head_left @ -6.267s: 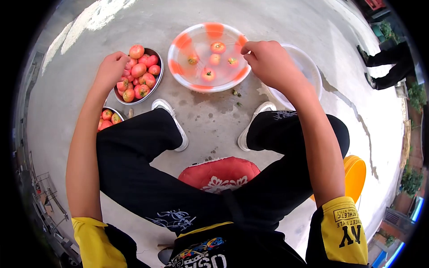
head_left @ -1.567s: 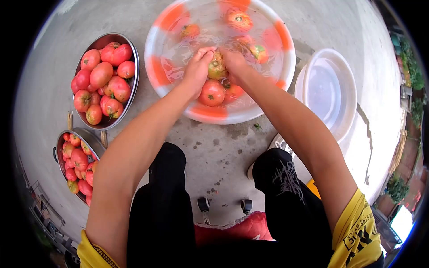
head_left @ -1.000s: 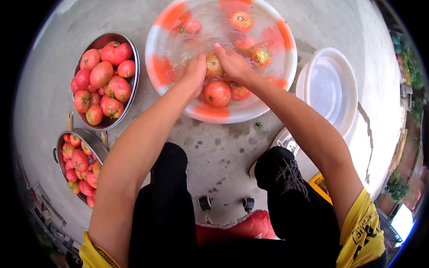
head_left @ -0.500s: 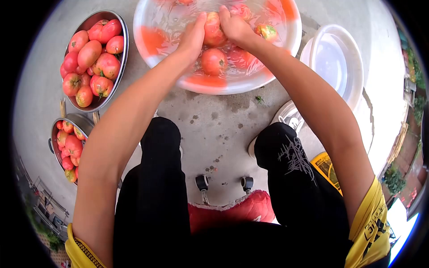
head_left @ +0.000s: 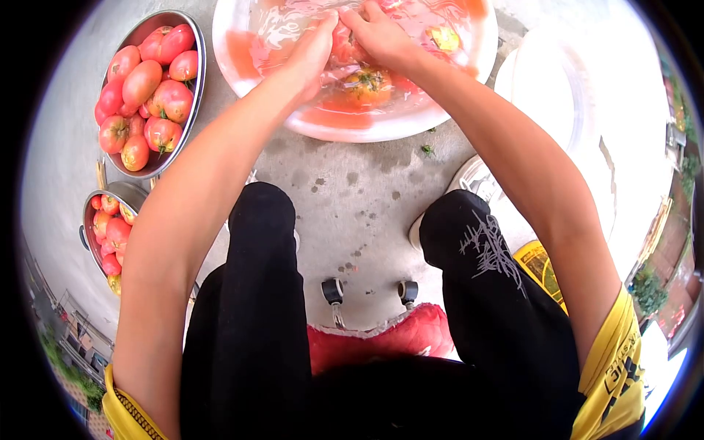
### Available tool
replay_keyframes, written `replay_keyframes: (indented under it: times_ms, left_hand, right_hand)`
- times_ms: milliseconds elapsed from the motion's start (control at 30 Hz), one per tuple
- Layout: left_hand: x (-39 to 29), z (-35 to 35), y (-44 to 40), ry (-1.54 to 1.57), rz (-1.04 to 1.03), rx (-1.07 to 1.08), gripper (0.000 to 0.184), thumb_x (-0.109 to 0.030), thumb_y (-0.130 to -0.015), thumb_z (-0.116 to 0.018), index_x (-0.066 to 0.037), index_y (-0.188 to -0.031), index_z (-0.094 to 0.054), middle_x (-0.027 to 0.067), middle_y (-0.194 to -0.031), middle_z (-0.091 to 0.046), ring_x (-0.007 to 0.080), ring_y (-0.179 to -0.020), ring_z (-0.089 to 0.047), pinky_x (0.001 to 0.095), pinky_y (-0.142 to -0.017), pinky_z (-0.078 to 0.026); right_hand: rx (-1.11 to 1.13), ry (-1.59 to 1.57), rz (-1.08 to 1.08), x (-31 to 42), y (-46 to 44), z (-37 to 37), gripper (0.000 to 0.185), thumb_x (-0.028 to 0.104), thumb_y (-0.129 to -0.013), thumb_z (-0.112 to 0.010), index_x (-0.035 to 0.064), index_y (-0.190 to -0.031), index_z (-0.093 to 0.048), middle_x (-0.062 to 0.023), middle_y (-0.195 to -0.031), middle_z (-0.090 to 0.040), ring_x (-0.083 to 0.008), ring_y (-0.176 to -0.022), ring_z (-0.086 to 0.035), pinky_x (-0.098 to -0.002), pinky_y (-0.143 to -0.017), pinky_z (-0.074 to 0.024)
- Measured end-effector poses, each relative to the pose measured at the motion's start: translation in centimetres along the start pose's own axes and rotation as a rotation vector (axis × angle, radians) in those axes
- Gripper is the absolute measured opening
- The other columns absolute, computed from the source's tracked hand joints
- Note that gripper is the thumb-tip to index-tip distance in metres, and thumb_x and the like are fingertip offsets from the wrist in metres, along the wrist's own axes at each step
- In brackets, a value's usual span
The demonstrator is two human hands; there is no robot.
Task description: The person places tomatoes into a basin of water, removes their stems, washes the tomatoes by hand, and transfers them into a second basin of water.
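Observation:
Over a wide water-filled basin (head_left: 334, 133), my left hand (head_left: 314, 53) and my right hand (head_left: 381, 38) close around a red tomato (head_left: 347, 48) from its two sides. The tomato is partly under the water, and ripples blur its outline. Just nearer to me floats another tomato (head_left: 368, 86) with a greenish top. To the right of my right hand, a yellow-green patch on a tomato (head_left: 444, 38) shows at the surface. Other red shapes in the basin are smeared by the moving water.
Left of the basin stands a metal bowl (head_left: 196, 95) heaped with tomatoes, and nearer is a pot (head_left: 130, 193) of more tomatoes. A white tub (head_left: 579, 95), washed out by glare, is at the right. A yellow object (head_left: 541, 265) lies beside my right leg.
Both hands have dipped lower with the tomato, which now sits deeper in the water. The near floating tomato has turned, showing its greenish top. The view has shifted slightly.

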State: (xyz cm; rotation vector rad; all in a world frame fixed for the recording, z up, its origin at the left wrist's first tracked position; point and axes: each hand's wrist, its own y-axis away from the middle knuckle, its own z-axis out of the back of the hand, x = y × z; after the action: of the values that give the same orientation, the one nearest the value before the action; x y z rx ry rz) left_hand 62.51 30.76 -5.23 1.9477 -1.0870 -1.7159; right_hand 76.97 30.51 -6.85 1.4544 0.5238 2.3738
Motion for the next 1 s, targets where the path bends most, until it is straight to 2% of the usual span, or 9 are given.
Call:
replay_keyframes:
  times_ms: [67,200,267,300,500,633,733,900,1000]
  left_hand:
    - [-0.3,-0.3,0.6,0.003,0.006,-0.013,0.049,-0.051,-0.100,-0.038,-0.015,-0.133,-0.043,0.0067,-0.121,-0.057,0.0205,-0.107,-0.059,0.0451,-0.092,-0.050]
    - [-0.8,0.8,0.4,0.077,0.055,0.025,0.048,-0.051,-0.100,-0.038,-0.014,-0.130,-0.047,0.0058,-0.119,-0.058,0.0199,-0.107,-0.059,0.0443,-0.088,-0.053]
    - [-0.9,1.0,0.4,0.079,0.088,0.012,0.048,-0.052,-0.100,-0.038,-0.014,-0.128,-0.049,0.0059,-0.117,-0.059,0.0197,-0.107,-0.059,0.0427,-0.085,-0.054]
    - [-1.0,1.0,0.6,0.101,0.119,-0.014,0.048,-0.050,-0.101,-0.035,-0.013,-0.128,-0.048,0.0081,-0.117,-0.059,0.0226,-0.105,-0.060,0.0444,-0.084,-0.055]
    - [-1.1,0.6,0.8,0.083,0.123,0.027,0.050,-0.052,-0.098,-0.041,-0.013,-0.128,-0.048,0.0085,-0.113,-0.059,0.0215,-0.096,-0.063,0.0369,-0.074,-0.059]
    - [-0.3,1.1,0.1,0.106,0.112,-0.022,0.048,-0.051,-0.098,-0.044,-0.012,-0.126,-0.049,0.0081,-0.113,-0.059,0.0189,-0.092,-0.064,0.0351,-0.072,-0.059]
    - [0.0,1.5,-0.4,0.123,0.097,0.013,0.049,-0.051,-0.099,-0.043,-0.011,-0.126,-0.049,0.0086,-0.115,-0.058,0.0195,-0.091,-0.064,0.0366,-0.072,-0.059]
    - [0.2,0.5,0.2,0.028,-0.030,-0.026,0.050,-0.050,-0.099,-0.044,-0.013,-0.133,-0.043,0.0076,-0.121,-0.057,0.0240,-0.103,-0.064,0.0398,-0.077,-0.059]
    - [0.3,0.6,0.1,0.032,-0.017,-0.012,0.048,-0.049,-0.099,-0.045,-0.013,-0.131,-0.047,0.0081,-0.118,-0.058,0.0231,-0.097,-0.064,0.0424,-0.080,-0.058]
  right_hand:
    - [0.058,-0.050,0.054,-1.1,-0.5,-0.4,0.070,0.048,-0.085,-0.065,-0.0001,-0.131,-0.044,-0.0206,-0.109,-0.064,-0.0298,-0.107,-0.062,-0.0375,-0.092,-0.0481]
    - [0.266,-0.298,0.068,0.6,2.9,0.4,0.074,0.042,-0.084,-0.069,0.0012,-0.137,-0.039,-0.0213,-0.115,-0.061,-0.0291,-0.111,-0.059,-0.0367,-0.098,-0.0449]
    - [0.129,0.015,0.423,0.2,3.9,-0.2,0.079,0.042,-0.084,-0.069,0.0017,-0.142,-0.034,-0.0219,-0.122,-0.057,-0.0295,-0.114,-0.057,-0.0363,-0.102,-0.0422]
    - [0.127,0.047,0.458,0.2,3.3,-0.4,0.082,0.041,-0.084,-0.069,0.0021,-0.144,-0.031,-0.0220,-0.126,-0.055,-0.0280,-0.117,-0.056,-0.0365,-0.101,-0.0425]
    - [0.333,-0.344,0.099,-0.2,2.0,-0.2,0.070,0.028,-0.091,-0.061,0.0019,-0.147,-0.027,-0.0173,-0.130,-0.052,-0.0210,-0.116,-0.054,-0.0309,-0.098,-0.0445]
    - [0.355,-0.304,0.191,0.1,3.0,0.0,0.067,0.026,-0.091,-0.058,0.0018,-0.146,-0.029,-0.0166,-0.127,-0.053,-0.0201,-0.111,-0.056,-0.0311,-0.094,-0.0469]
    - [0.204,-0.279,0.245,0.1,3.4,-0.7,0.070,0.031,-0.085,-0.061,0.0025,-0.144,-0.035,-0.0185,-0.124,-0.058,-0.0222,-0.107,-0.060,-0.0328,-0.089,-0.0497]
    - [0.213,-0.154,0.028,2.0,2.6,1.8,0.070,0.031,-0.085,-0.065,-0.0005,-0.141,-0.038,-0.0182,-0.121,-0.060,-0.0208,-0.104,-0.062,-0.0330,-0.087,-0.0514]
    - [0.249,-0.246,0.115,0.8,2.5,0.9,0.071,0.038,-0.085,-0.063,-0.0022,-0.139,-0.039,-0.0196,-0.121,-0.059,-0.0223,-0.105,-0.062,-0.0337,-0.088,-0.0507]
